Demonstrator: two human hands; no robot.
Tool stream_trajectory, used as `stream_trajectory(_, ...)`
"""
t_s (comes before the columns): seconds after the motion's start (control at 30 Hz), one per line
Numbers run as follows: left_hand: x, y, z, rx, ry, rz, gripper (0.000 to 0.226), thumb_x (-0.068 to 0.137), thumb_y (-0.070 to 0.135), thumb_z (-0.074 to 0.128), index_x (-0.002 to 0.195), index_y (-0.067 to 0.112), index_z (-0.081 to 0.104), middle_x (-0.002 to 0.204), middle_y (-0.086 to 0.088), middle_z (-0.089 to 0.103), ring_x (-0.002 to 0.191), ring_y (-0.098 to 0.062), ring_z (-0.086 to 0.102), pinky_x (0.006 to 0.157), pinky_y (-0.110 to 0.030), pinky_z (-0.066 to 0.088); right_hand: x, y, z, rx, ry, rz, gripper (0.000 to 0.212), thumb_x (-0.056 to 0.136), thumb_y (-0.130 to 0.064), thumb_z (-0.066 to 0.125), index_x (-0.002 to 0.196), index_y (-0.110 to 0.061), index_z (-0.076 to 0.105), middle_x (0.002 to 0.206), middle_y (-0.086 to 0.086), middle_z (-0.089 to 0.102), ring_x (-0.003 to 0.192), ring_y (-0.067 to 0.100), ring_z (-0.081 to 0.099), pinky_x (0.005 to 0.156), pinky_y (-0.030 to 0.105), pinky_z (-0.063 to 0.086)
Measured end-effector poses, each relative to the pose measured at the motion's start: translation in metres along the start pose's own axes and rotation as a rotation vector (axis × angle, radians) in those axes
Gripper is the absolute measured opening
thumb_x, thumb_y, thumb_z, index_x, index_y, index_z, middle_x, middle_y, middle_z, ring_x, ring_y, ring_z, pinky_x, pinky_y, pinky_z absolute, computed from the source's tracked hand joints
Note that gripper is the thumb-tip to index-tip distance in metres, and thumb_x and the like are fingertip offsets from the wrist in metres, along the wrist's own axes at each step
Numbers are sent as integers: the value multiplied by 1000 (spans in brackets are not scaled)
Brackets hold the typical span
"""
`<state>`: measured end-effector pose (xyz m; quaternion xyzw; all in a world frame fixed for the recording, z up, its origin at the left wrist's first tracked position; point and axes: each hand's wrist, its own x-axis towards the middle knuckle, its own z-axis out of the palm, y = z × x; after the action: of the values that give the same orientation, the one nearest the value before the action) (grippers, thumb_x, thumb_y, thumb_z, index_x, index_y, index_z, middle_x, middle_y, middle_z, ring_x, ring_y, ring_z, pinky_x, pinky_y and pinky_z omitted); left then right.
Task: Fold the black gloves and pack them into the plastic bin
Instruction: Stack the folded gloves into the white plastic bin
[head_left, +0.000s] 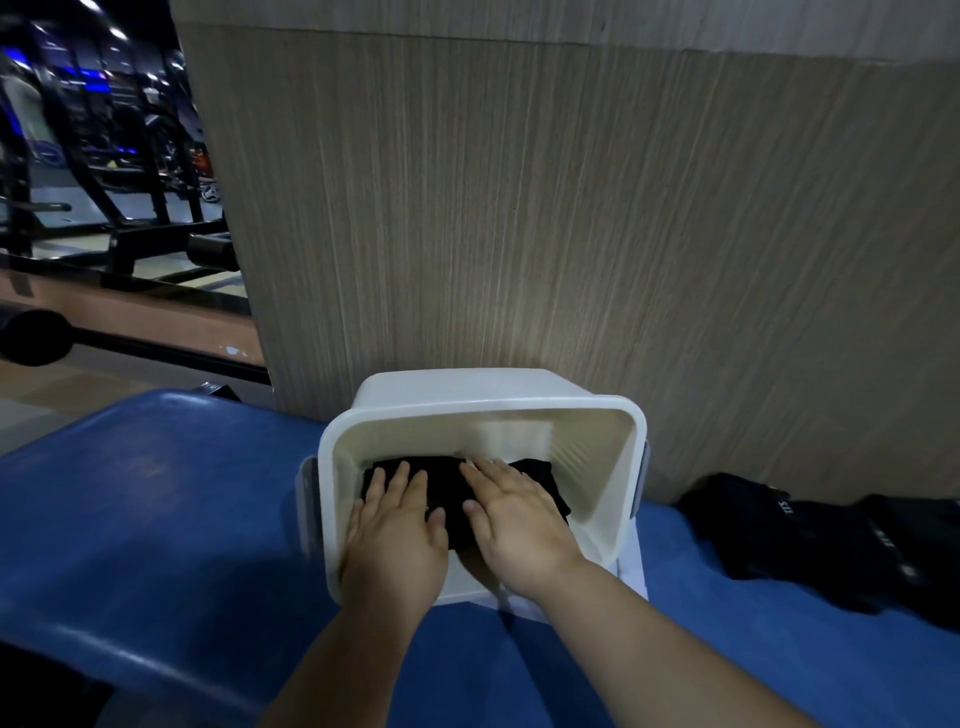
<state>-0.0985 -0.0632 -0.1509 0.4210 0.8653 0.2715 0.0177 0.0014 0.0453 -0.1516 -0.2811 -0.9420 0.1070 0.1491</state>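
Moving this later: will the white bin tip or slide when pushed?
Probably light: the bin is plastic, holding only gloves. Likely slides on the glossy bench. Walls taper downward, so a high push might tip it.

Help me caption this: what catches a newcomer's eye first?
The left hand and right hand press flat on black gloves inside the white bin, centre frame. The bin sits on a blue bench before a wood-grain wall; a black pile lies to its right.

Black gloves are pressed flat inside the plastic bin by the left hand and right hand.
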Motion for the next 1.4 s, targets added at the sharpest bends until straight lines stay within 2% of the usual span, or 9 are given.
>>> stream_trajectory(0.2,-19,20,0,39,115,91,51,95,41,45,143,26,41,151,6,38,143,-17,24,117,-36,21,-39,12,-19,77,109,-1,42,101,-31,37,142,-23,43,155,-4,29,141,14,28,111,21,21)
stream_trajectory(0.3,-35,35,9,-39,140,153,41,91,36,54,130,25,55,127,5,59,123,-19,44,100,-34,38,-69,26,-25,144,208,-19,33,95,-28,43,119,-23,64,130,-8,55,114,7,52,93,13,36)
stream_trajectory(0.4,-49,54,23,-67,73,196,37,93,38,50,129,28,53,120,10,57,115,-14,41,93,-29,37,-101,50,-27,159,355,40,25,86,-30,46,92,-24,70,94,-16,61,84,3,55,68,15,44)
stream_trajectory(0.57,-58,88,51,-170,-84,222,29,95,36,48,121,27,56,113,8,60,111,-13,42,91,-23,33,-142,99,-34,154,434,321,10,87,-20,62,91,-25,69,90,-18,54,72,4,55,64,25,48)
stream_trajectory(0.67,-64,112,69,-206,-186,235,25,96,36,47,114,25,59,111,9,62,109,-14,44,85,-22,32,-157,120,-40,180,467,483,12,90,-21,60,98,-21,68,98,-11,58,73,8,55,67,25,44)
stream_trajectory(0.87,-65,161,93,-333,-337,181,24,96,35,48,109,20,63,111,3,66,107,-17,57,92,-31,46,-168,151,-54,287,574,673,15,91,-23,59,104,-19,65,100,-5,60,79,14,56,72,23,38)
stream_trajectory(1.07,-53,205,105,-400,-443,119,33,98,39,45,122,20,56,122,3,62,111,-16,57,85,-22,40,-173,171,-54,361,562,738,25,91,-24,60,116,-19,62,107,-2,63,86,13,56,77,22,38)
stream_trajectory(1.27,-34,236,115,-427,-501,28,42,100,42,40,130,14,51,130,-4,58,119,-22,53,84,-26,37,-172,177,-53,396,523,758,31,94,-27,55,124,-23,59,121,-4,60,108,13,56,84,22,39)
stream_trajectory(1.4,-21,250,127,-511,-548,-9,35,101,42,39,100,13,59,110,-7,62,110,-26,57,87,-30,42,-172,178,-55,391,506,741,35,96,-29,52,130,-27,55,131,-8,56,118,11,52,92,24,42)
